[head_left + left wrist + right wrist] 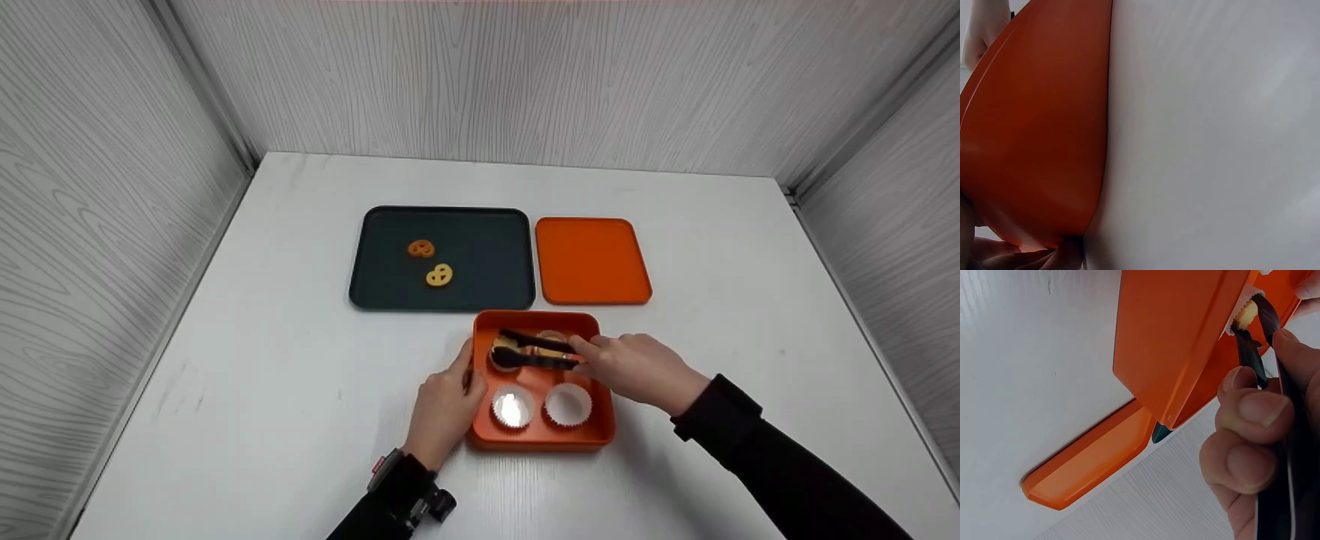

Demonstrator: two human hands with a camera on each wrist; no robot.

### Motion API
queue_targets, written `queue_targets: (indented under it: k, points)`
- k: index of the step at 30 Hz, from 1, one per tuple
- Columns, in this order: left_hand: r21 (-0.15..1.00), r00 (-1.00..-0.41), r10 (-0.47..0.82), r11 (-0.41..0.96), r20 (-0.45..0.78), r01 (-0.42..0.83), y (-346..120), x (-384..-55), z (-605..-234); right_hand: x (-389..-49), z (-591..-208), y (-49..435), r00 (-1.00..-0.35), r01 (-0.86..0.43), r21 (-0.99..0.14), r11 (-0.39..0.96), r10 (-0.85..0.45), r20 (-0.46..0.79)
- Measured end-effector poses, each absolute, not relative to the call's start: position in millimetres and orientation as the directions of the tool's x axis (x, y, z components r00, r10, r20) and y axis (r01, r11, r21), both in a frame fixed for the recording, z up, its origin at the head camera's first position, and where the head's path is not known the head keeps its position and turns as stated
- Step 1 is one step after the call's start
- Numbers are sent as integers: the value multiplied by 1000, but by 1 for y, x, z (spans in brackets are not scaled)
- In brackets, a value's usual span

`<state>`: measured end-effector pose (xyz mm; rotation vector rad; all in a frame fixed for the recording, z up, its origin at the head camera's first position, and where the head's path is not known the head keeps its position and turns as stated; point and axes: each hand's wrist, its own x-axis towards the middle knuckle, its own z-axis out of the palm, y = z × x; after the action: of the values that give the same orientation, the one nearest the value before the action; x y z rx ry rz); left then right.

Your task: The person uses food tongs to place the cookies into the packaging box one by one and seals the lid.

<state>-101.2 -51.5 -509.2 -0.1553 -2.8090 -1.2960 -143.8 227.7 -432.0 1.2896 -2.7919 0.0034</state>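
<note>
— How is the orange box [540, 445] finished?
— In smooth plastic, by the look; a soft gloss is shown along its side.
— Along its near edge?
— Two baking cups [568, 406] are seen there, in thin fluted paper.
— The tongs [547, 362]?
— Made, apparently, of black plastic, slightly shiny.
— Toward the far edge of the tabletop [262, 360]?
— A matt green tray [491, 259] is seen; wood grain is shown on the wall panels [487, 82].

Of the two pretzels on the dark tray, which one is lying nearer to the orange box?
The pale yellow pretzel; the brown pretzel lies farther back from the orange box.
</note>
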Motion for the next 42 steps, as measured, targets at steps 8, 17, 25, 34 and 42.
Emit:
queue_targets:
  k: [8,17,25,34,42]
  points:
    - [758,-993,69,642,95,117,-52,-102,-511,-145,-435,227,-643,-760,49,648,-761,82]
    - [766,-994,64,633,92,112,-52,-101,-511,-145,-434,225,-652,-753,53,656,-754,74]
    - [774,-995,55,626,80,97,-51,-101,-510,-145,-431,224,-676,-736,23,677,-736,35]
    - [763,-992,55,635,112,122,-51,-101,-511,-144,-430,225,-686,-727,13,686,-727,30]
    - [747,-989,66,649,133,143,-52,-101,-513,-144,-431,226,-678,-734,0,679,-733,53]
